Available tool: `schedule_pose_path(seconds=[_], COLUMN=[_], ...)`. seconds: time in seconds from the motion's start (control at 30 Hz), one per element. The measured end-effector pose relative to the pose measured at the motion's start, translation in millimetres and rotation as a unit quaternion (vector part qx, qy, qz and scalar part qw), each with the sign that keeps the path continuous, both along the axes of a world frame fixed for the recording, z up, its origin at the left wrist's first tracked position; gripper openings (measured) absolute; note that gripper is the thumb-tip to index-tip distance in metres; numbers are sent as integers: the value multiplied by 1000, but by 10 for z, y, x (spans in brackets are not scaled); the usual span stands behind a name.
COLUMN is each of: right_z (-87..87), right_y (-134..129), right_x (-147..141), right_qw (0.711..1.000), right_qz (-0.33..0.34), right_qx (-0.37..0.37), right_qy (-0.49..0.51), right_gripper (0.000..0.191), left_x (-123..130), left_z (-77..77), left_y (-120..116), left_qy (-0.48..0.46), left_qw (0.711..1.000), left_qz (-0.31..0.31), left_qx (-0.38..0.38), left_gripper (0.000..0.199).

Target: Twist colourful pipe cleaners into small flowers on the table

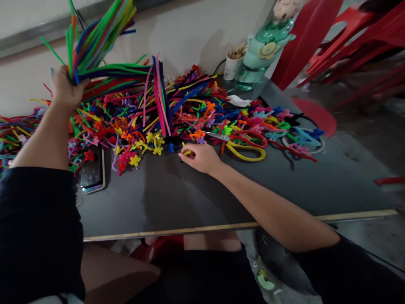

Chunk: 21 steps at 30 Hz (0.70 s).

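Observation:
My left hand (68, 88) is raised at the back left, wrapped round a thick bundle of pipe cleaners (101, 40), mostly green, blue and yellow. Close above the front of the table, my right hand (201, 157) is closed in a pinch on a small yellow pipe cleaner piece (187, 152), mostly hidden by the fingers. Several yellow pipe cleaner flowers (135, 160) lie left of that hand. Just behind it rest scissors (247, 143) with red and yellow handles. More long pipe cleaners (163, 101), pink and dark blue, lean over the heap between my hands.
A heap of coloured pipe cleaner flowers (209, 109) runs along the back of the dark table (190, 198). A phone (93, 171) lies at left. At the back right stand a paper cup (232, 67) and a green figure-shaped bottle (259, 52). Red chairs (335, 46) are beyond.

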State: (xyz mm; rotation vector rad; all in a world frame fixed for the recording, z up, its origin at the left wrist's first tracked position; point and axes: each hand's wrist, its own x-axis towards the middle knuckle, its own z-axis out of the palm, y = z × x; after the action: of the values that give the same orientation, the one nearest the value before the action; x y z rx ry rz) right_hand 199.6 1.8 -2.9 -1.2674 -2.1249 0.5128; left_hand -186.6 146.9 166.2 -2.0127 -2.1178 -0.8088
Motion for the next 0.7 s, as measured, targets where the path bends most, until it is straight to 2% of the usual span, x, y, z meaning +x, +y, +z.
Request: schedule_pose_path(seconds=[0.07,0.17,0.2,0.27,0.33,0.43,0.57,0.6,0.67,0.7], right_z=[5,16,20,30,36,37,38,40,42,43], right_y=[-5,-21,-28,-43,-59,-74,-71,-69,-67,-67], right_x=[3,13,17,22,21,15,18,21,25,25], right_qw=[1000,999,997,990,982,976,978,979,980,980], right_qz=[3,39,67,136,189,217,204,199,196,196], right_qx=[5,7,5,3,5,8,13,15,19,20], right_qy=[3,20,25,29,25,27,35,36,36,36], right_gripper=[21,23,24,26,27,28,31,31,30,29], left_x=[-146,-297,-330,-357,-312,-87,371,480,663,732], left_z=[84,131,122,81,30,-38,-158,-206,-324,-389], left_y=[-129,-334,-384,-444,-452,-397,-257,-220,-152,-125], left_qy=[82,119,118,129,162,219,212,208,208,197], left_qw=[993,975,969,945,926,926,969,973,968,963], left_qz=[58,140,165,228,260,232,75,20,-76,-96], left_qx=[-63,-123,-144,-197,-220,-201,-107,-99,-120,-159], left_gripper=[66,56,58,75,82,69,50,46,37,34])
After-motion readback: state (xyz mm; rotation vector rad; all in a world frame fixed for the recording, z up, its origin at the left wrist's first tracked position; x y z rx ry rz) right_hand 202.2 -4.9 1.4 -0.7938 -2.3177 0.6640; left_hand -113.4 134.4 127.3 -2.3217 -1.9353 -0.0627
